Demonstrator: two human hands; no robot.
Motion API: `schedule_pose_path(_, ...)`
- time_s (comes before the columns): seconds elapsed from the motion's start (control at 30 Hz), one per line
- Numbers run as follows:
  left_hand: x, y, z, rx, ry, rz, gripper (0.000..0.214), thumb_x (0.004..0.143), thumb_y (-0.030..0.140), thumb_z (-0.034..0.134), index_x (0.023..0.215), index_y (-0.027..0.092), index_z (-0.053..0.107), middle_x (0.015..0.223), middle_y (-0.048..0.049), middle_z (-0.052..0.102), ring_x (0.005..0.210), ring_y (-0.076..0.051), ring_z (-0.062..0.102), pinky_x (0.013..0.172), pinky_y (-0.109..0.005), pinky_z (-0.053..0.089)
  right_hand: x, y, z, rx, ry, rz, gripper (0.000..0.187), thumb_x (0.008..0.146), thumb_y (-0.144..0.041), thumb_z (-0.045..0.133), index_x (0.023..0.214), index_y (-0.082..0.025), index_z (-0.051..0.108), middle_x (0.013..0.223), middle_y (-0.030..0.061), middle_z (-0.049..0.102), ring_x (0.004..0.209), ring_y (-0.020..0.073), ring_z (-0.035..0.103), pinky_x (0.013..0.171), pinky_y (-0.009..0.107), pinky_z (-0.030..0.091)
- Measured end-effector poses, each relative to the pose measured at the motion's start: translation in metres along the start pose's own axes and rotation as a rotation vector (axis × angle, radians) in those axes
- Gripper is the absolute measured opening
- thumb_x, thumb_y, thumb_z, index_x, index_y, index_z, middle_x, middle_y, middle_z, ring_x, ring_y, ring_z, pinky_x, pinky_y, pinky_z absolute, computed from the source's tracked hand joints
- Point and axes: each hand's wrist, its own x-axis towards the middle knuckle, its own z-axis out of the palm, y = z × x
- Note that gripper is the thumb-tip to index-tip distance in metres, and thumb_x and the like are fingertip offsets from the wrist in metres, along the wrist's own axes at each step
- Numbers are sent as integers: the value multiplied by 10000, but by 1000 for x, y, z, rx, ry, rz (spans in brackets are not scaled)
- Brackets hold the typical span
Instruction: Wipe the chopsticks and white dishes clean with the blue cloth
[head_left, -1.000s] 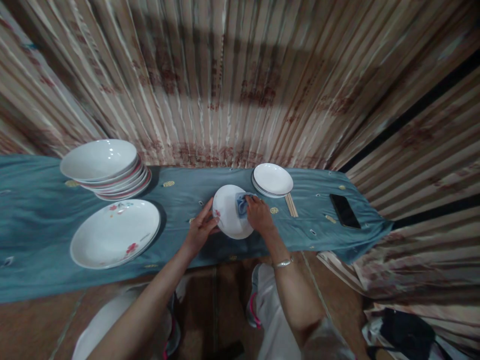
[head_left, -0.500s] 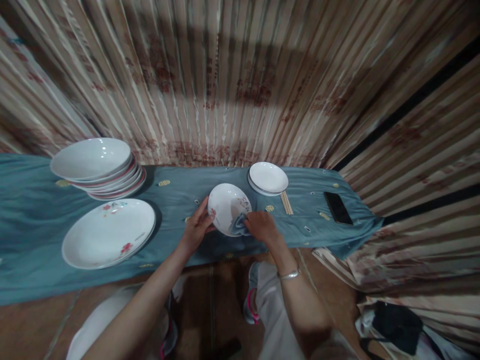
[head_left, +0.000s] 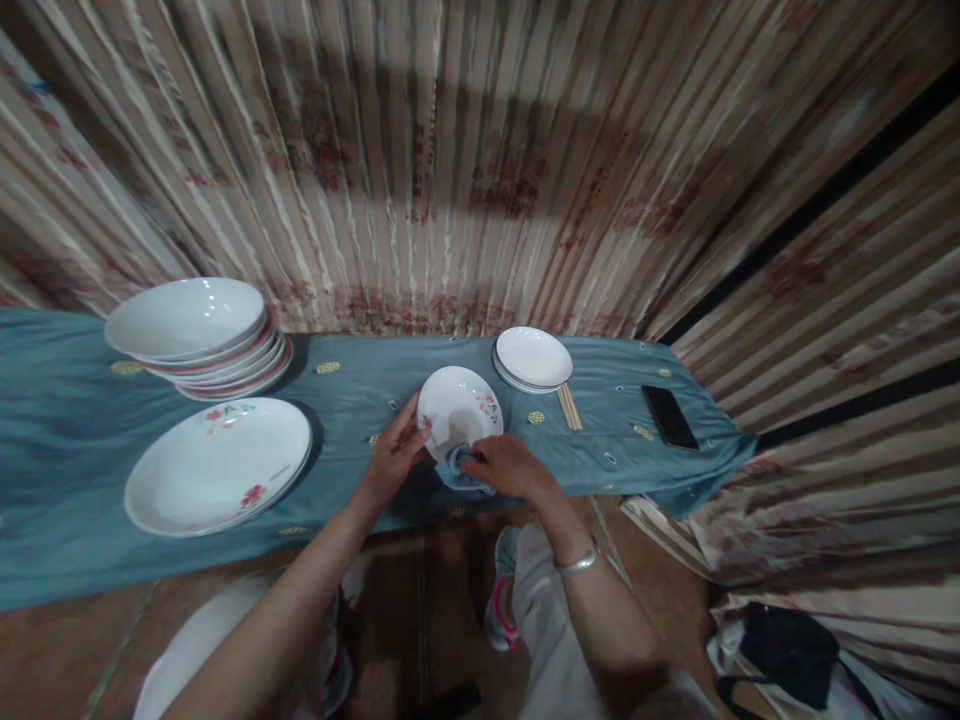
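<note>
A small white plate (head_left: 454, 400) with a floral print is held tilted above the front of the blue-covered table. My left hand (head_left: 395, 445) grips its left rim, thumb on the upper face and fingers behind. My right hand (head_left: 510, 465) is closed on a blue-grey cloth (head_left: 457, 468), which presses against the plate's lower rim. Part of the cloth is bunched under the fingers and hidden.
To the left are a tall stack of white bowls (head_left: 187, 318) and large floral plates (head_left: 217, 465). Small plates (head_left: 534, 356), chopsticks (head_left: 569, 407) and a black phone (head_left: 670, 416) lie to the right. A pleated curtain (head_left: 420, 180) hangs behind the table (head_left: 345, 410).
My right hand has slid the cloth from the plate's lower right toward its bottom edge, moving left and slightly down. My left hand keeps its grip on the rim.
</note>
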Motion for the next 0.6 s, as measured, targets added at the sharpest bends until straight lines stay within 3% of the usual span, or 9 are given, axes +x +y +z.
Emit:
schedule_pose_path(0.17,2,-4,-2,5,43,13,891,642,418,803,1434,224,444,1206,-86,686,1050,-273,648,857,-369,554,10,-5,7,262,57,-124,184,864,-291,590,773,-179,704,708,-1,670,699,141,590,640,235,341)
schedule_pose_path(0.33,3,-8,-6,-31,79,2,873,636,397,810,1422,255,457,1097,-69,722,927,-233,679,765,-349,578,24,5,17,803,93,-218,283,807,-420,590,703,-164,650,597,-54,511,586,95,435,581,218,310)
schedule_pose_path(0.43,2,-9,-9,-40,101,-31,864,609,380,826,1397,293,483,1094,-47,715,920,-227,677,741,-358,589,28,14,17,1065,152,-194,362,721,-525,636,688,-165,635,592,-52,486,588,94,407,575,222,311)
schedule_pose_path(0.6,0,-12,-14,52,112,15,741,590,407,822,1274,233,598,1135,-66,700,1034,-260,645,863,-381,546,28,28,13,1269,312,-86,379,614,-531,713,614,-167,609,559,-64,477,568,82,386,559,220,298)
